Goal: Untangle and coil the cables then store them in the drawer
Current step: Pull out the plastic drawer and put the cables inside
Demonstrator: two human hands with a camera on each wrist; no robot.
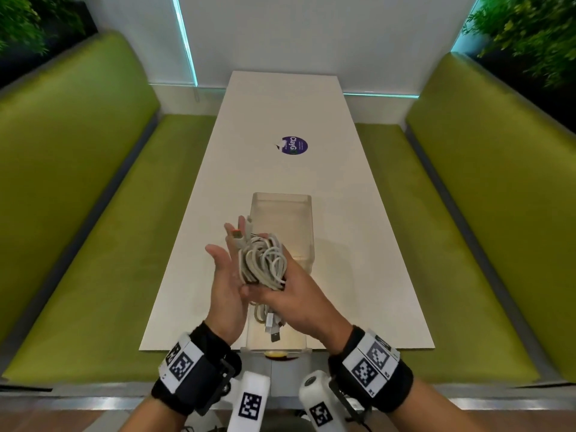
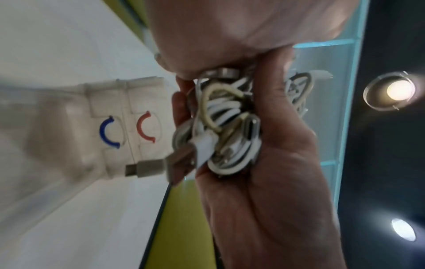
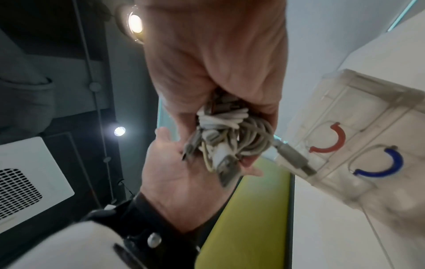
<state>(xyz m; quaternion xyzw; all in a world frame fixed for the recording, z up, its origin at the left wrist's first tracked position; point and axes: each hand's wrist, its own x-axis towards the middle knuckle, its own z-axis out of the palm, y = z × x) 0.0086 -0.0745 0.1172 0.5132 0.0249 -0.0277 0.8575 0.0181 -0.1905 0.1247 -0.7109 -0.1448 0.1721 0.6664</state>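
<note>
I hold a tangled bunch of white and grey cables point(image 1: 263, 265) up in the air between my two hands. My right hand point(image 1: 291, 296) has its fingers curled round the bunch and grips it from the right side. My left hand point(image 1: 225, 275) is flat and spread, with straight fingers, and its palm rests against the left side of the bunch.

The bunch is long and thin. Its long way runs from near me to away from me. One plug point(image 1: 239, 240) sticks out at the far end, past my left fingertips, pointing away from me. A few more plugs point(image 1: 273, 330) hang out at the near end, under my right hand, pointing down toward me.

Under my hands and a bit past them sits the clear drawer box point(image 1: 288, 210) on the white counter point(image 1: 349, 213). In the wrist views its front shows a red handle point(image 3: 331, 142) and a blue handle point(image 3: 384, 164) side by side.
</note>
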